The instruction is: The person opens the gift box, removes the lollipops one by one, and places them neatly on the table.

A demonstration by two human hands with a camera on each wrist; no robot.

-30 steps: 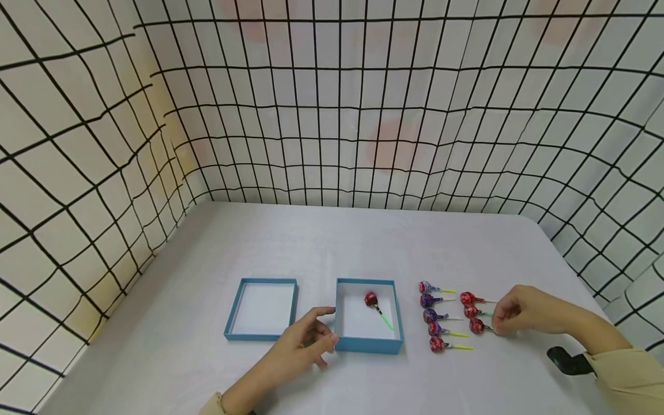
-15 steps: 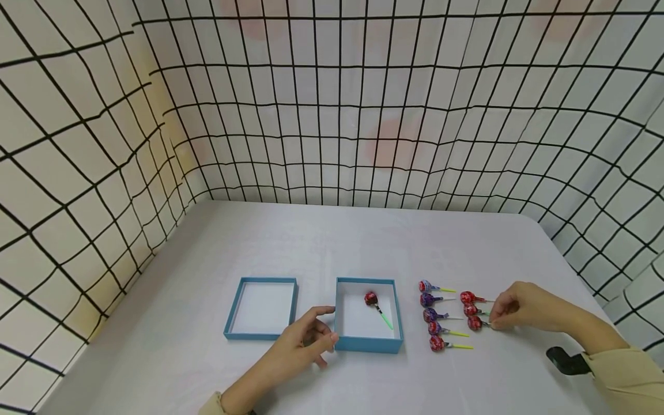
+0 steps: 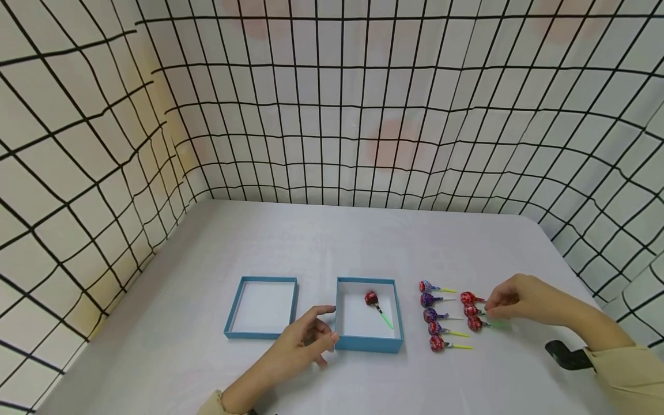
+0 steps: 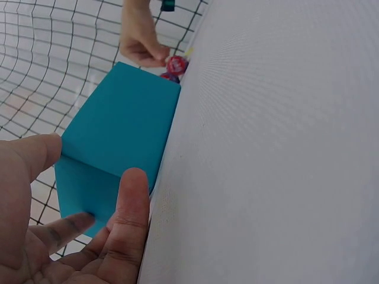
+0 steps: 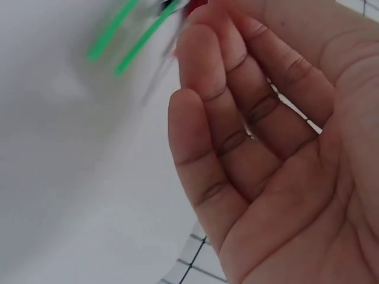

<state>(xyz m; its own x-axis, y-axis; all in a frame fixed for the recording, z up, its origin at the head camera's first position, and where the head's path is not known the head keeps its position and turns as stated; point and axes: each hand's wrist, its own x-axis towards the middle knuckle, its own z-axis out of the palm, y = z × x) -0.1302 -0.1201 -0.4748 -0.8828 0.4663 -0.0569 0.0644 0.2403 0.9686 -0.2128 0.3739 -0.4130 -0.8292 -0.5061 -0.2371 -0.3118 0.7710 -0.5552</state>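
Observation:
My left hand (image 3: 303,343) rests beside an open blue box (image 3: 368,344), its loosely bent fingers touching the left wall and front corner. In the left wrist view, a fingertip (image 4: 87,219) lies on the box's side. One red-wrapped lollipop (image 3: 371,298) with a green stick lies inside. At the right, my right hand (image 3: 534,302) is by three red lollipops; its fingertips are at the stick end of the middle lollipop (image 3: 471,310). In the right wrist view, two green sticks (image 5: 112,29) show beside the fingers; whether they pinch a stick is hidden.
Several lollipops (image 3: 437,344) in red and purple wrappers form a column right of the box. A shallow blue-rimmed lid (image 3: 264,308) lies to its left. Black-lined grid netting (image 3: 332,115) surrounds the white table (image 3: 332,242) at the back and sides.
The right hand has shifted the nearest red lollipop slightly back, then moved away from its stick to the middle one. The left hand stays still at the box.

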